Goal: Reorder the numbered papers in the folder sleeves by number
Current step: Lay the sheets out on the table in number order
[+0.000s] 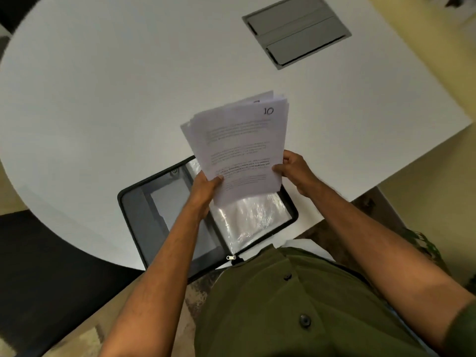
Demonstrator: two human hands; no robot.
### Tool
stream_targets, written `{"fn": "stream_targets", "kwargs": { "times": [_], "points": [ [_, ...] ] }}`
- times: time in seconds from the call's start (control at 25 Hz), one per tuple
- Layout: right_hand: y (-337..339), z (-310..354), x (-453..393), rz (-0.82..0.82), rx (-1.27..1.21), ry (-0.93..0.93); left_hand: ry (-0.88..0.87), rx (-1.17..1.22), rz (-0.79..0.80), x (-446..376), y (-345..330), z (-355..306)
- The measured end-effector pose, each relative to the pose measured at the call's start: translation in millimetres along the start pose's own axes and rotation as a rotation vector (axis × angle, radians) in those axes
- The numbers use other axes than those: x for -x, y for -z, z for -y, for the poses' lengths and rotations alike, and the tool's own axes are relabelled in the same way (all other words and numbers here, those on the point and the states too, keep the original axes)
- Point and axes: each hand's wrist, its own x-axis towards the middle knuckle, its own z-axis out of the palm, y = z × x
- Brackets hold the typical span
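I see the folder [134, 217] lying open on the white surface [103, 99], at the near edge, zip pull [231, 257] at its bottom seam. Its right half has clear plastic sleeves [253, 217]; the top sleeve looks shiny and crinkled, and I can't tell if any sheet sits inside it. Left half is a grey inner cover with a pale panel [177, 202] in a pocket.

The stack of papers [239, 148] is out of the folder, held up above its right half, edges fanned a bit at the top. My left hand [206, 186] grips the stack's lower-left corner, thumb on the front sheet, fingers curled behind. My right hand [293, 171] pinches the lower-right edge, thumb on the front, fingers wrapped round the back. Both hands are closed on the stack, not wide.

Front sheet has "10" handwritten in the top-right corner and blocks of printed text, too blurred to read. A dark mark shows on a sheet behind it, unreadable.

A grey hatch [296, 32] is set flush in the surface, far side, well apart from the folder. Green buttoned shirt [296, 305] at the bottom of the view.
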Motion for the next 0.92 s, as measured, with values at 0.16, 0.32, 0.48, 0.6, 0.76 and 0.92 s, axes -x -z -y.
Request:
{"fn": "stream_targets", "kwargs": {
  "times": [0.16, 0.32, 0.48, 0.6, 0.76, 0.92],
  "points": [
    [44, 7, 0, -0.139, 0.082, 0.195, -0.087, 0.016, -0.036, -13, -58, -27],
    [104, 18, 2, -0.363, 0.098, 0.338, -0.185, 0.008, -0.010, -30, -129, -55],
    [158, 1, -1, -0.407, 0.070, 0.331, -0.225, -0.052, 0.049, -47, -182, -59],
    [179, -23, -6, -0.380, 0.061, 0.275, -0.161, -0.126, 0.089, -55, -200, -41],
    [189, -32, -16, -0.370, 0.048, 0.218, -0.095, -0.183, 0.092, -63, -217, -24],
    [186, -25, -20, -0.414, 0.011, 0.246, -0.112, -0.194, 0.067, -63, -225, -25]
  ]
}}
